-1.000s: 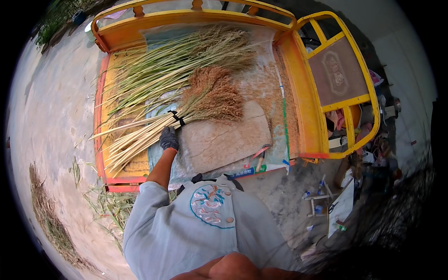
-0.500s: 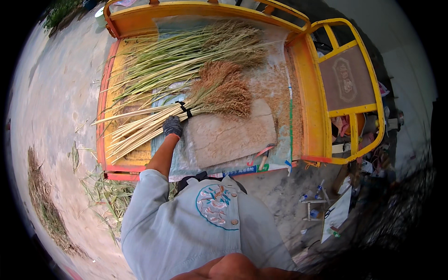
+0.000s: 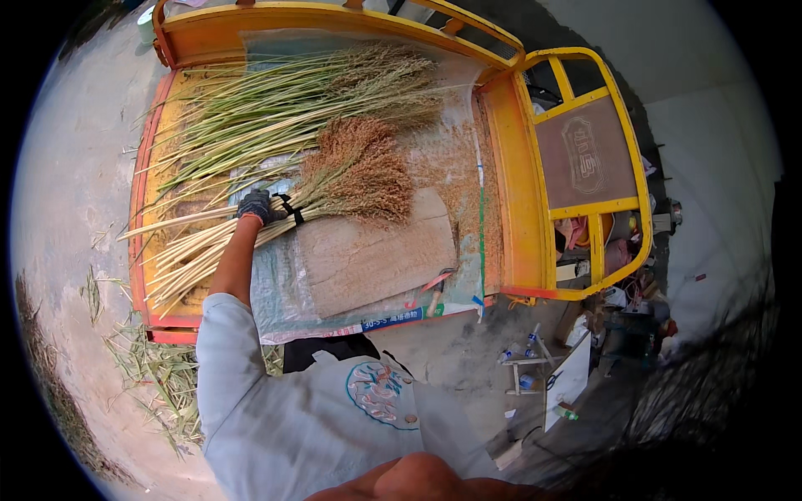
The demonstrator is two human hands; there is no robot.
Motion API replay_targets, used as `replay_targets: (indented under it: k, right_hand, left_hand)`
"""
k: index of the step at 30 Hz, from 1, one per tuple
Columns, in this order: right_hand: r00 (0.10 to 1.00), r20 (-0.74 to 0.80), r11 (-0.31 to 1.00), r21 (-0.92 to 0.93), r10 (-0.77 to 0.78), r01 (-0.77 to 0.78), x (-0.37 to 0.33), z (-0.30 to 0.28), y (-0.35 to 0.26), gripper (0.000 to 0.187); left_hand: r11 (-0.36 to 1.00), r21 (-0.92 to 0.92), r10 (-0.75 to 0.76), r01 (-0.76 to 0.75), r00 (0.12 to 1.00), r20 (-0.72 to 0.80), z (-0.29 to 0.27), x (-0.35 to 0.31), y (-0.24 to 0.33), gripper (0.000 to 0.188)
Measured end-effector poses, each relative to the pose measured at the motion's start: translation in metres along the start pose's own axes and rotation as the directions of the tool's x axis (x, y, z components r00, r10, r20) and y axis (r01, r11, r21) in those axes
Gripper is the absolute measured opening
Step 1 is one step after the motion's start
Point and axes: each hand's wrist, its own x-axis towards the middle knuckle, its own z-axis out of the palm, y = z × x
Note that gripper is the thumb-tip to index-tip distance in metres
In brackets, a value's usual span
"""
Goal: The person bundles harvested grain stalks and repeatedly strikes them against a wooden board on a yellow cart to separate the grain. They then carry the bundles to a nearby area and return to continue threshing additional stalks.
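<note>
A bundle of broomcorn with reddish-brown seed heads and pale, trimmed stalks lies slantwise in the cart bed. A black strap is wrapped round its stalks, below the heads. My left hand, in a dark grey glove, is closed over the stalks just left of the strap; its fingertips are partly hidden. Under the bundle's near side lies a flat, dusty slab. Beyond the bundle, loose green broomcorn stalks are spread out, their heads to the right. My right hand is out of view.
The yellow cart has a raised right wall and a railed frame. A red-handled tool lies by the slab on the plastic sheet. Leaf scraps litter the ground at left; a small stand stands at right.
My left hand has moved from the bundle's near edge farther across onto the stalks beside the strap. The whole view has shifted, so the cart appears farther left.
</note>
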Motion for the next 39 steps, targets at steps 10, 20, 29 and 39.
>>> replay_targets:
  k: [10, 20, 29, 39]
  right_hand:
    - [0.998, 0.041, 0.999, 0.016, 0.051, -0.052, -0.015, 0.013, 0.001, 0.02]
    - [0.991, 0.117, 0.995, 0.083, -0.067, 0.057, 0.02, 0.033, -0.024, 0.02]
    - [0.904, 0.314, 0.905, 0.398, -0.291, 0.153, 0.063, 0.137, -0.045, 0.02]
    - [0.805, 0.361, 0.882, 0.221, -0.47, 0.416, 0.074, 0.125, -0.117, 0.021]
  left_hand:
    - [0.876, -0.473, 0.368, -0.091, 0.76, 0.536, 0.016, 0.037, -0.004, 0.071]
    - [0.71, -0.631, 0.441, -0.314, 0.896, 0.05, 0.007, -0.07, 0.066, 0.076]
    - [0.991, 0.011, 0.125, -0.13, 0.921, -0.37, -0.027, -0.196, 0.159, 0.047]
    - [0.979, -0.178, 0.026, -0.1, 0.925, -0.38, 0.151, -0.169, 0.122, 0.027]
